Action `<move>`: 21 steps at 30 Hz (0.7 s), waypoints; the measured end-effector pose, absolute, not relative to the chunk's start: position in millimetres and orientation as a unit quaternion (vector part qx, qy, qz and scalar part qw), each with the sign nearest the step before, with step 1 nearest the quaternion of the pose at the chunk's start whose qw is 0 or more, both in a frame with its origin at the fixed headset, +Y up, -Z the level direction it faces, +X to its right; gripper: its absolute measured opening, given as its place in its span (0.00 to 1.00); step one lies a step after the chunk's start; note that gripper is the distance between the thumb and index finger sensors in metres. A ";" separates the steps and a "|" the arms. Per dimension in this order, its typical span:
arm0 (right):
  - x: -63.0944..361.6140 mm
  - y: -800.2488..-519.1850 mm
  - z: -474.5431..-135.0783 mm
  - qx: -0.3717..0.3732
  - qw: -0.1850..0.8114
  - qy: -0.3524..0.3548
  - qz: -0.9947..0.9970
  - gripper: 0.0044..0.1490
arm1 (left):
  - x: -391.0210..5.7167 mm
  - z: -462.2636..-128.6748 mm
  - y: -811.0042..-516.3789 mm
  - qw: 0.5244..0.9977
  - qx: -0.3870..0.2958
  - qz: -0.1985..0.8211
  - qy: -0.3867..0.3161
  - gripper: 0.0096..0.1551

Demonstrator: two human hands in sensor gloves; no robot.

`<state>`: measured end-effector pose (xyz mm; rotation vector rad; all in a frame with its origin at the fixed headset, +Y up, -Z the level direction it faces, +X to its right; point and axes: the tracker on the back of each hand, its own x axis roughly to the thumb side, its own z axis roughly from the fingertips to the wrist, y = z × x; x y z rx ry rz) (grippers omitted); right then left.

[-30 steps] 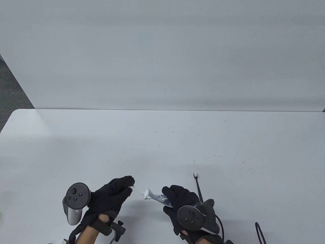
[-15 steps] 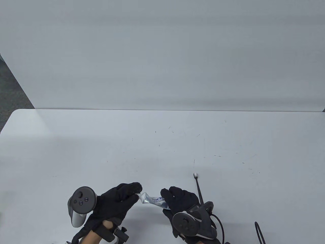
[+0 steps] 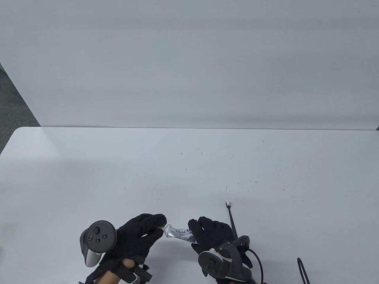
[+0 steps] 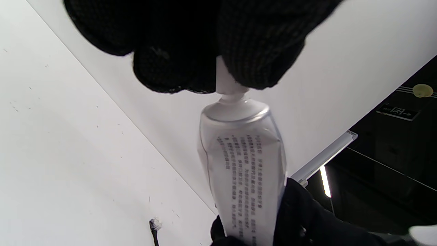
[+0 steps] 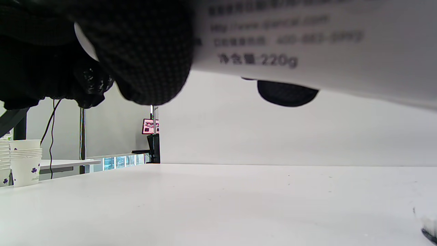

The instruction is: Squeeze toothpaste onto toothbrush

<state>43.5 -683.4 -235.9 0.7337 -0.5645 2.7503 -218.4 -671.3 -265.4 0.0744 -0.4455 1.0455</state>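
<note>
Table view. Toothpaste tube (image 3: 180,232): silver, soft-walled, held above the surface near its front edge, nozzle end toward the left. Right hand (image 3: 210,233): grip wrapped around the tube's rear half. Left hand (image 3: 139,233): fingertips (image 3: 160,220) closed together on the white cap (image 3: 161,227) at the nozzle. Toothbrush (image 3: 231,218): dark, thin handle, lying on the surface just beside the right hand, bristle head pointing toward the far edge; neither hand touches it.

Left wrist view. Cap (image 4: 228,82) pinched between gloved finger and thumb; tube shoulder (image 4: 235,114) directly below it. Tube body shows a slight dent, so it will likely yield under light pressure; judged light, smooth-skinned, somewhat slippery in gloves. Best hold: mid-to-rear body for squeezing, the stiff shoulder for steadying. Toothbrush head (image 4: 156,223) seen low down, well apart from the nozzle.

Right wrist view. Tube underside (image 5: 307,44) with printed text, crossing the top; right-hand fingers (image 5: 150,54) curled round it. Surface (image 5: 218,205) below. Bristles (image 5: 428,227) at the lower right corner. Paper cups (image 5: 24,162) stacked on a separate table beyond.
</note>
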 end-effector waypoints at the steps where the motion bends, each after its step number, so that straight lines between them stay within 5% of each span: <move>1: 43.6 -683.5 -236.1 0.251 0.120 -0.193 0.941 0.44 | -218.2 -265.6 -671.5 0.840 0.034 0.497 -0.214 0.24; 4: 43.8 -683.2 -236.1 0.250 0.120 -0.193 0.941 0.44 | -218.8 -267.4 -673.2 0.834 0.009 0.508 -0.213 0.23; 8: 45.2 -682.7 -236.8 0.247 0.127 -0.193 0.941 0.44 | -226.0 -268.9 -678.3 0.838 -0.002 0.520 -0.167 0.39; 10: 45.2 -682.7 -236.7 0.247 0.126 -0.194 0.941 0.44 | -229.5 -269.1 -681.1 0.856 0.020 0.502 -0.120 0.35; 14: 44.0 -683.3 -236.0 0.247 0.111 -0.197 0.942 0.44 | -224.1 -269.3 -678.9 0.869 0.015 0.476 -0.134 0.25; 21: 45.7 -682.4 -236.1 0.245 0.106 -0.200 0.943 0.43 | -221.5 -271.7 -678.2 0.849 -0.022 0.492 -0.191 0.29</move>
